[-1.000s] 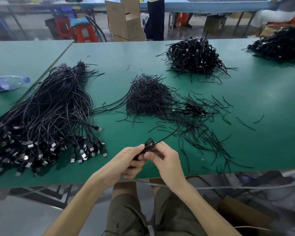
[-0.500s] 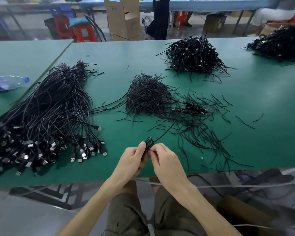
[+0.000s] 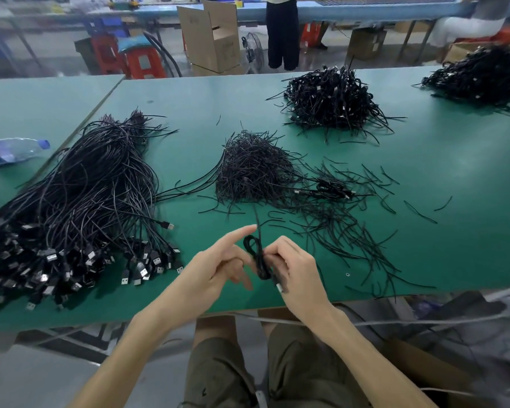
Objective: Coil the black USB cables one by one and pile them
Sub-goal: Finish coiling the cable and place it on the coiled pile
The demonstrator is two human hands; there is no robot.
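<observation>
A small black coiled cable [image 3: 256,254] stands between my hands over the table's near edge; its loose tail runs up toward the middle heap. My right hand [image 3: 292,266] pinches the coil, fingers curled round it, with a silver plug tip showing below. My left hand [image 3: 218,263] is beside the coil with its index finger stretched out and the other fingers loosely bent, gripping nothing. A big bundle of uncoiled black USB cables [image 3: 71,201] lies at the left, plugs toward me. A pile of coiled cables [image 3: 330,98] sits at the back.
A heap of short black ties [image 3: 253,172] lies in the middle of the green table [image 3: 424,178], with loose ties scattered to its right. Another cable pile [image 3: 483,75] is at the far right. A plastic bottle [image 3: 9,150] lies at the left. Cardboard boxes, stools and people stand beyond the table.
My left hand has let go of the coil and opened, index finger now pointing out. The right hand keeps the coil, and the cable's tail has swung from the right to nearly straight up.
</observation>
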